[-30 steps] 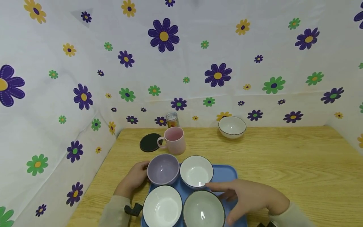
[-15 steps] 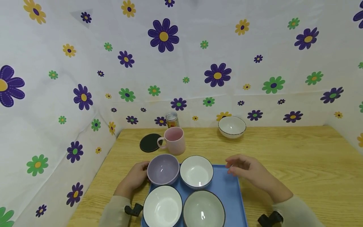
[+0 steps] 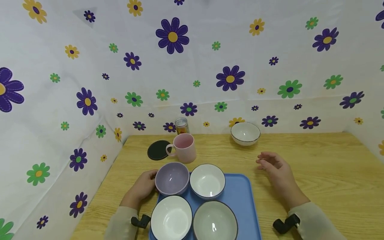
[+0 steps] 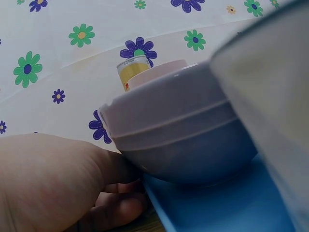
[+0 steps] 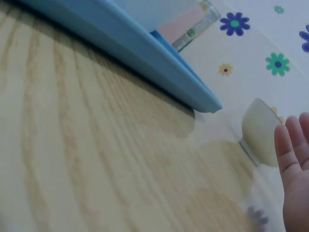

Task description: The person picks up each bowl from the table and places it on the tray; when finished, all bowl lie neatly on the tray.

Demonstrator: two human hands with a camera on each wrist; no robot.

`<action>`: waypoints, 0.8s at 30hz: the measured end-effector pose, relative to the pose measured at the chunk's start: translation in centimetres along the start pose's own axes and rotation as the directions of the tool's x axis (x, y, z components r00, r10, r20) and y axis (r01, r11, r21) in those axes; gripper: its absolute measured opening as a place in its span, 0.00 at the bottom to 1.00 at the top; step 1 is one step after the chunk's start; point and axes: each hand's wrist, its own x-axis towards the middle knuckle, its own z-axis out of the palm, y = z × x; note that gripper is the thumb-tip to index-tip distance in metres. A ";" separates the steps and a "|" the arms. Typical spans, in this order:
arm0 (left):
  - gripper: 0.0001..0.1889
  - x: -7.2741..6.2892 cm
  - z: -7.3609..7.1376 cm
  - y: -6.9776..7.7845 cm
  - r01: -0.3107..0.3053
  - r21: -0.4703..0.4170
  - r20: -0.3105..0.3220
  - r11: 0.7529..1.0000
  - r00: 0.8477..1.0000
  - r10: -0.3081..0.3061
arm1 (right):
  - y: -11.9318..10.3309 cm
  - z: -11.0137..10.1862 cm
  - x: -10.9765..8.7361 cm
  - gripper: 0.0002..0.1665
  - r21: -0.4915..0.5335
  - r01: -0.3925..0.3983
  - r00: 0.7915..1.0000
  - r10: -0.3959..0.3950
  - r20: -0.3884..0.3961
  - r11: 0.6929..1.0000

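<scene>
My left hand (image 3: 143,185) is at the left edge of a blue tray (image 3: 241,196), beside a lilac bowl (image 3: 172,180). In the left wrist view its thumb reaches the tray rim under the bowl, and the curled fingers lie along the rim; the thumb tip is hidden. On the tray a white bowl (image 3: 207,181) stands behind two nearer ones, a white bowl (image 3: 171,218) and a greyish bowl (image 3: 215,221). My right hand (image 3: 279,173), fingers loosely bent and holding nothing, is over the table right of the tray. Its fingers (image 5: 289,154) show in the right wrist view.
Behind the tray stand a pink mug (image 3: 187,151), a dark round coaster (image 3: 159,150) and a can (image 3: 181,126). A white bowl (image 3: 245,134) sits near the flowered back wall. Bare wood table (image 3: 330,173) extends to the right.
My right hand has lifted off the bowls on the tray and moved right and back, over the table past the tray's right edge. My left hand and the bowls stay in place.
</scene>
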 end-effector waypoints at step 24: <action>0.11 -0.2 -0.2 -0.2 -0.003 0.025 0.025 1.000 1.000 0.002 | 2.1 -0.6 6.3 0.66 -0.327 -0.254 0.958 0.190 -0.213 0.910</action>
